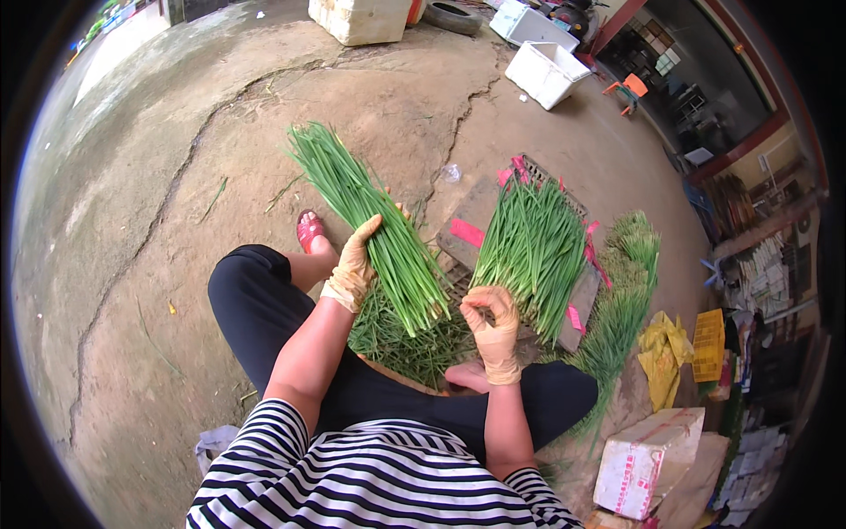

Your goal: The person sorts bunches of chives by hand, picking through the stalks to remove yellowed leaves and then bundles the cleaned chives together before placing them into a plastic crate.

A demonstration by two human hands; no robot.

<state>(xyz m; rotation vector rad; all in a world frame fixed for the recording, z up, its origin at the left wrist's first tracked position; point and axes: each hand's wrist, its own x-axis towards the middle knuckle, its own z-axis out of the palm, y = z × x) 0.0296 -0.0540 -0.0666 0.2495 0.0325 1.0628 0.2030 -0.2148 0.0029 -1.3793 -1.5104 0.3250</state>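
My left hand (357, 261), in a pale rubber glove, grips a thick bunch of green garlic chives (380, 225). The bunch slants, its leaf tips far to the left and its cut ends towards me. Also gloved, my right hand (494, 324) has its thumb and fingertips curled together. It is beside the stem ends of a loose pile of chives (532, 244), and whether anything is pinched there cannot be made out. That pile rests on a board (472, 205) with pink tape on it. Between my legs lies a heap of loose green leaves (413, 344).
More chives (618, 317) lie in a row on the concrete floor to the right. Beyond them are a yellow plastic bag (664, 357), a yellow crate (708, 344) and a cardboard box (648, 463). White foam boxes (548, 73) and a tyre (453, 18) stand at the far side.
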